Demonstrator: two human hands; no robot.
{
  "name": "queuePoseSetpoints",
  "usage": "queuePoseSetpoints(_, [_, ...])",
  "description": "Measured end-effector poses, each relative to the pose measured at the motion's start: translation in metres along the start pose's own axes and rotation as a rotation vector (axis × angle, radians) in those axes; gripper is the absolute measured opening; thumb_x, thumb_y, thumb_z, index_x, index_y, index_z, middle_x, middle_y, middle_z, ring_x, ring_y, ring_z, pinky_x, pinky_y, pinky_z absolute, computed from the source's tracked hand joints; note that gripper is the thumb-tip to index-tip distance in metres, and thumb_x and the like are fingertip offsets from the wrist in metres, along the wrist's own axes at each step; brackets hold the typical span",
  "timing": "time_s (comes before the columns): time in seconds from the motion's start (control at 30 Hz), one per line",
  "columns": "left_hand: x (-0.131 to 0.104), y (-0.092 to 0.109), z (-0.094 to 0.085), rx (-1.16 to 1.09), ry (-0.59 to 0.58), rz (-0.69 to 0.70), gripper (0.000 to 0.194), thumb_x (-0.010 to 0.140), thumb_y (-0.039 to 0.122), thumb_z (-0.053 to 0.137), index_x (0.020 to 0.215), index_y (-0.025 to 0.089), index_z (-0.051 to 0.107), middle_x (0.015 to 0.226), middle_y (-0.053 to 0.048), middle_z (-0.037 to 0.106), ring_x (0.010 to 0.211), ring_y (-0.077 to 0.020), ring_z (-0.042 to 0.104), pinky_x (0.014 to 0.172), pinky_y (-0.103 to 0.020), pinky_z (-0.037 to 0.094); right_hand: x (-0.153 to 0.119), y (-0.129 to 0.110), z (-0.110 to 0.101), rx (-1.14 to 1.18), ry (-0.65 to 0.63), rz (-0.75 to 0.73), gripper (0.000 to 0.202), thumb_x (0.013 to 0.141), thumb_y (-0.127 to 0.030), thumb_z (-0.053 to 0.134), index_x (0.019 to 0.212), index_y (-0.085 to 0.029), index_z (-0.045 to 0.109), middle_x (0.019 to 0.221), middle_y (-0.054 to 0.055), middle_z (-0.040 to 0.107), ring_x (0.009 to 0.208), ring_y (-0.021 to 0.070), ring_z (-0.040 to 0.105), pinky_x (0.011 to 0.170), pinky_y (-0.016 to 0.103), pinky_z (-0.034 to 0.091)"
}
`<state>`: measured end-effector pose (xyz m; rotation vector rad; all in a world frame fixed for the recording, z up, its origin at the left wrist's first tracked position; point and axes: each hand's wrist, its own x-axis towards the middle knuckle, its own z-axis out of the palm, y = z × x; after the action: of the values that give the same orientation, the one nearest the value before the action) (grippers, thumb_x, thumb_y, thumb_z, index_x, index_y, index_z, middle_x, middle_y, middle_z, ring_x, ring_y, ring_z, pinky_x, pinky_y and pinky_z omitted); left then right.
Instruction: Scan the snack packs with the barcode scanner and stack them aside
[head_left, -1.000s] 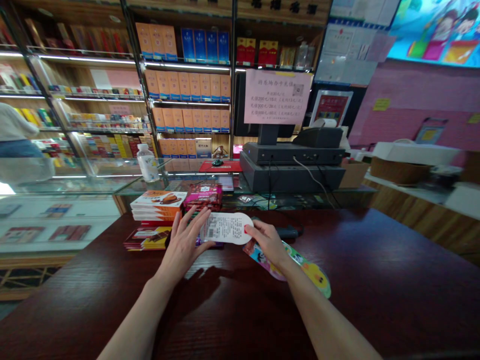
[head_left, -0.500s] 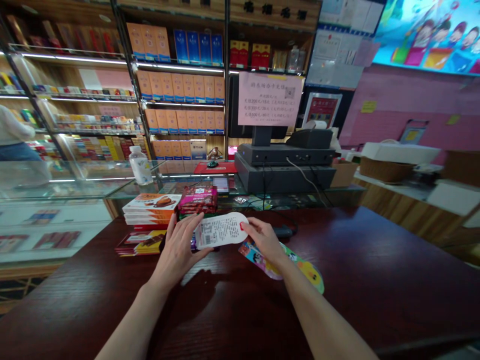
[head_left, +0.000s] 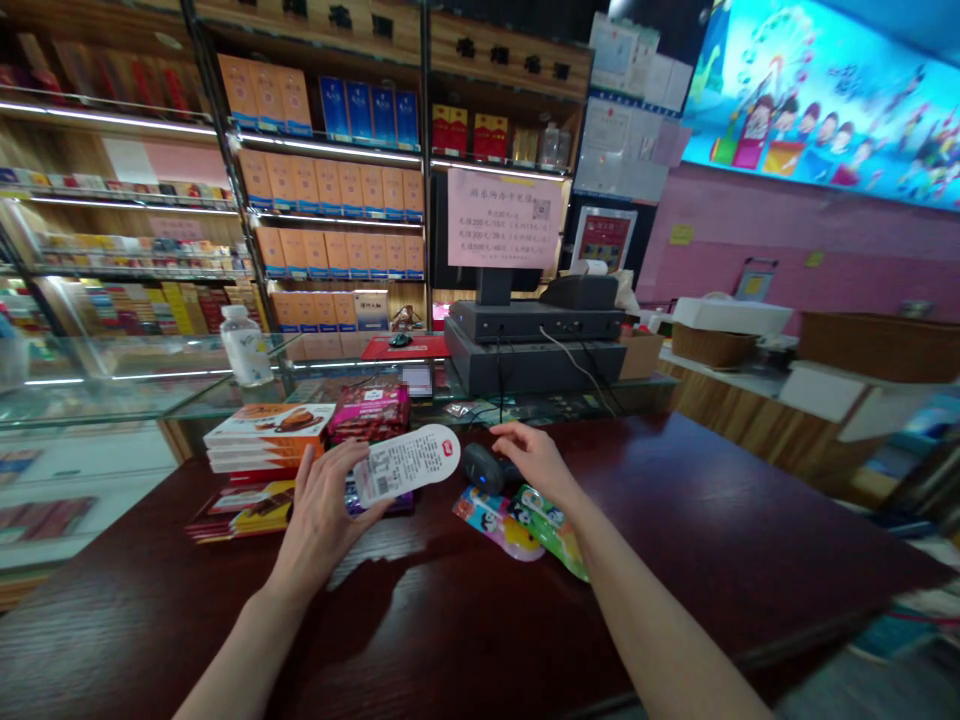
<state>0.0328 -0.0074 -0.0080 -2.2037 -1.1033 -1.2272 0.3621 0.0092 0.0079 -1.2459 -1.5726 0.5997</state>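
Note:
My left hand (head_left: 324,510) grips a flat white package (head_left: 411,464) with a rounded end, its printed back and barcode facing me. My right hand (head_left: 536,462) is over the handle end of a black barcode scanner (head_left: 482,468), fingers loosely bent and apart; part of the handle is hidden. A blue light shows on the scanner. Just below lie two colourful cartoon packages, one blue and pink (head_left: 499,525), one green (head_left: 551,530), partly under my right forearm. Behind my left hand are a purple package (head_left: 401,503), stacked orange-and-white boxes (head_left: 270,430) and yellow-and-red chocolate packs (head_left: 259,508).
Dark red packs (head_left: 369,410) are piled at the back of the wooden counter (head_left: 450,640). A cash register (head_left: 536,345) with a screen stands behind, its cables hanging down. A bottle (head_left: 246,347) stands on the glass case (head_left: 180,400) at left. Shelves of boxes line the back.
My right hand has let go of the white package and moved to the scanner. My left hand keeps the package, now slightly more tilted. The view has turned right.

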Motion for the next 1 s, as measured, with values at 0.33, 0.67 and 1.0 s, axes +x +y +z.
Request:
queuePoseSetpoints(0.33, [-0.002,-0.003,0.006,0.022,0.042,0.006,0.052,0.087,0.043,0.066,0.13,0.022,0.045,0.127,-0.015,0.065,0.123,-0.0315,0.061,0.118,-0.062,0.026,-0.008,0.027,-0.041,-0.47,-0.332,-0.035,0.07,0.066,-0.002,0.054,0.133,-0.022,0.062,0.13,0.007,0.07,0.121,0.0239,0.064,0.107,0.037,0.045])
queuePoseSetpoints(0.67, [-0.002,0.002,0.01,0.037,0.021,0.041,0.051,0.087,0.041,0.067,0.13,0.022,0.045,0.128,-0.015,0.065,0.125,-0.0311,0.06,0.118,-0.062,0.027,0.003,0.052,-0.039,-0.672,-0.468,-0.092,0.075,0.065,-0.008,0.059,0.139,-0.024,0.057,0.133,0.009,0.067,0.122,0.03,0.061,0.105,0.04,0.042])
queuePoseSetpoints(1.0, [0.0,0.002,0.014,0.043,-0.011,0.033,0.05,0.087,0.043,0.066,0.128,0.022,0.047,0.129,-0.014,0.066,0.124,-0.0303,0.061,0.119,-0.06,0.026,0.004,0.063,-0.038,-0.499,-0.457,-0.11,0.082,0.065,-0.004,0.053,0.143,-0.027,0.048,0.136,0.008,0.064,0.128,0.027,0.056,0.12,0.059,0.012])
